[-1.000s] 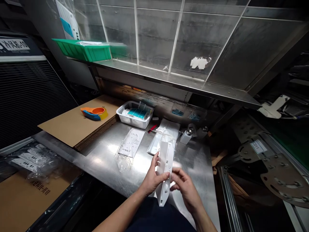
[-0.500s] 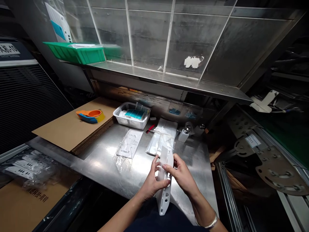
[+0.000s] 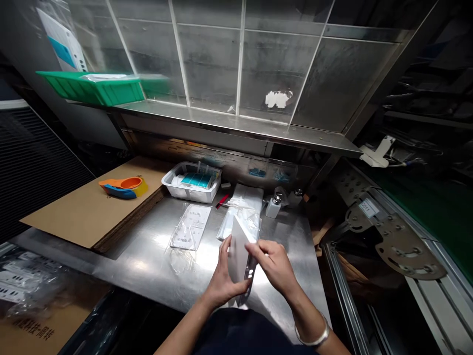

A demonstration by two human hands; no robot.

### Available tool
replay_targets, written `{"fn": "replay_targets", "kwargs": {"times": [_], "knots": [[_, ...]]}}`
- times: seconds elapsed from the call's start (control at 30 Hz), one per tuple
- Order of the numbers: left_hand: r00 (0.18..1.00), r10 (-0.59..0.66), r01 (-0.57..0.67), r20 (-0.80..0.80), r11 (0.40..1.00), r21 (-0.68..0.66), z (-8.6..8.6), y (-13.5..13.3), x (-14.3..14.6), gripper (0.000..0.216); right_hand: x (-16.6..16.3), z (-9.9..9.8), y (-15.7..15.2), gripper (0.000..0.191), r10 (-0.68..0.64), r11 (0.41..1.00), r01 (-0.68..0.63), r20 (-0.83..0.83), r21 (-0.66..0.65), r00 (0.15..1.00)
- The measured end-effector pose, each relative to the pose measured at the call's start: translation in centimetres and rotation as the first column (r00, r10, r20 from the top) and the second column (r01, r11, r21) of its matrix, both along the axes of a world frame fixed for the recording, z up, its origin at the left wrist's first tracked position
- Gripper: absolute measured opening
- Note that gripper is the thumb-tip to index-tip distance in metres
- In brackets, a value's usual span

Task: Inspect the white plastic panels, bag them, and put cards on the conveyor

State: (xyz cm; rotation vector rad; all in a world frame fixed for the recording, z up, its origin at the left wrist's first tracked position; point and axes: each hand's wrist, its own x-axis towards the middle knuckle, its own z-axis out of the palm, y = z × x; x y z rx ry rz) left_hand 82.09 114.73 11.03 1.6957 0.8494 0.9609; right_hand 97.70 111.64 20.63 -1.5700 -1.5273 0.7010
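A white plastic panel (image 3: 238, 251) with cut-outs along one edge is held up on its side above the near part of the metal table. My left hand (image 3: 223, 278) grips its left side, thumb across the lower edge. On the right side, my right hand (image 3: 272, 260) pinches the panel's edge between thumb and curled fingers. Just beyond the panel lies a stack of white parts in clear plastic bags (image 3: 244, 207). Left of it, a flat white panel in a clear bag (image 3: 191, 227) rests on the table.
Cardboard sheets (image 3: 84, 212) at left carry an orange and blue tape dispenser (image 3: 123, 187). Behind stand a white tray (image 3: 192, 195) of packets, a red pen (image 3: 222, 200) and a pump bottle (image 3: 273, 207). A green bin (image 3: 99, 91) sits on the shelf. Metal rails (image 3: 402, 246) run at right.
The panel has turned from nearly edge-on, so its broad face now shows more. My right hand has shifted its grip along the edge. The whole view has swung slightly right.
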Motion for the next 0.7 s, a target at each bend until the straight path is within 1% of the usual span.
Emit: {"fn": "replay_targets", "kwargs": {"times": [0.03, 0.07, 0.1, 0.13, 0.17, 0.2, 0.27, 0.33, 0.37, 0.4, 0.43, 0.47, 0.5, 0.53, 0.57, 0.6, 0.63, 0.67, 0.7], "knots": [[0.999, 0.03, -0.024, -0.04, 0.99, 0.143, 0.0, 0.7, -0.5, 0.104, -0.1, -0.1, -0.4, 0.038, 0.075, 0.996, -0.076, 0.025, 0.043, 0.997], [0.996, 0.048, -0.026, -0.07, 0.958, 0.286, 0.0, 1.4, -1.1, 0.108, -0.2, -0.2, -0.8, 0.029, 0.15, 0.985, -0.154, 0.049, 0.08, 0.987], [0.995, 0.053, -0.012, -0.09, 0.912, 0.41, 0.1, 2.0, -1.8, 0.112, -0.2, -0.5, -1.2, 0.019, 0.213, 0.97, -0.219, 0.069, 0.106, 0.975], [0.993, 0.048, 0.011, -0.104, 0.863, 0.505, 0.3, 2.6, -2.4, 0.115, -0.2, -0.8, -1.6, 0.01, 0.265, 0.954, -0.274, 0.086, 0.124, 0.96], [0.993, 0.035, 0.038, -0.117, 0.823, 0.567, 0.4, 3.0, -3.0, 0.118, -0.3, -1.1, -1.9, 0.005, 0.302, 0.939, -0.314, 0.099, 0.138, 0.948], [0.991, 0.022, 0.061, -0.129, 0.793, 0.606, 0.5, 3.3, -3.4, 0.119, -0.3, -1.4, -2.2, 0.007, 0.328, 0.928, -0.342, 0.109, 0.15, 0.938], [0.991, 0.013, 0.078, -0.136, 0.762, 0.643, 0.7, 3.5, -3.9, 0.119, -0.4, -1.8, -2.5, 0.014, 0.36, 0.911, -0.376, 0.117, 0.168, 0.925], [0.992, 0.01, 0.075, -0.126, 0.759, 0.647, 0.6, 3.1, -3.7, 0.117, -0.5, -1.9, -2.7, 0.015, 0.374, 0.906, -0.388, 0.109, 0.17, 0.921], [0.994, 0.012, 0.059, -0.108, 0.773, 0.632, 0.6, 2.8, -3.5, 0.115, -0.5, -1.8, -2.7, 0.014, 0.366, 0.911, -0.377, 0.095, 0.167, 0.926], [0.997, 0.021, 0.028, -0.077, 0.811, 0.584, 0.7, 2.5, -3.1, 0.112, -0.5, -1.8, -2.7, 0.016, 0.342, 0.924, -0.349, 0.068, 0.16, 0.937], [0.999, 0.042, -0.023, -0.027, 0.873, 0.488, 0.8, 2.2, -2.6, 0.11, -0.5, -1.8, -2.7, 0.022, 0.292, 0.944, -0.292, 0.024, 0.154, 0.956], [0.996, 0.076, -0.087, 0.045, 0.941, 0.328, 1.1, 2.0, -2.2, 0.105, -0.4, -1.8, -2.7, 0.032, 0.212, 0.968, -0.205, -0.034, 0.146, 0.977], [0.983, 0.124, -0.139, 0.134, 0.985, 0.104, 1.6, 2.0, -1.7, 0.097, -0.2, -1.8, -2.7, 0.041, 0.111, 0.987, -0.098, -0.1, 0.127, 0.989], [0.956, 0.19, -0.155, 0.226, 0.975, -0.161, 2.1, 2.2, -1.3, 0.086, 0.0, -2.0, -2.7, 0.047, 0.011, 0.996, 0.004, -0.159, 0.093, 0.987], [0.916, 0.254, -0.107, 0.31, 0.9, -0.423, 2.7, 2.5, -1.0, 0.074, 0.3, -2.2, -2.7, 0.048, -0.071, 0.996, 0.081, -0.199, 0.045, 0.978], [0.872, 0.309, 0.001, 0.381, 0.776, -0.631, 3.4, 3.0, -0.9, 0.066, 0.5, -2.4, -2.8, 0.045, -0.122, 0.992, 0.125, -0.216, -0.003, 0.969], [0.826, 0.356, 0.128, 0.436, 0.636, -0.761, 3.9, 3.5, -0.9, 0.064, 0.7, -2.7, -2.8, 0.041, -0.144, 0.989, 0.136, -0.215, -0.049, 0.966], [0.786, 0.398, 0.241, 0.474, 0.508, -0.827, 4.4, 4.1, -1.0, 0.066, 0.9, -3.1, -3.0, 0.037, -0.135, 0.989, 0.118, -0.203, -0.091, 0.97], [0.751, 0.437, 0.324, 0.496, 0.41, -0.852, 4.8, 4.6, -1.2, 0.068, 1.0, -3.4, -3.1, 0.033, -0.109, 0.989, 0.087, -0.19, -0.12, 0.976]]}}
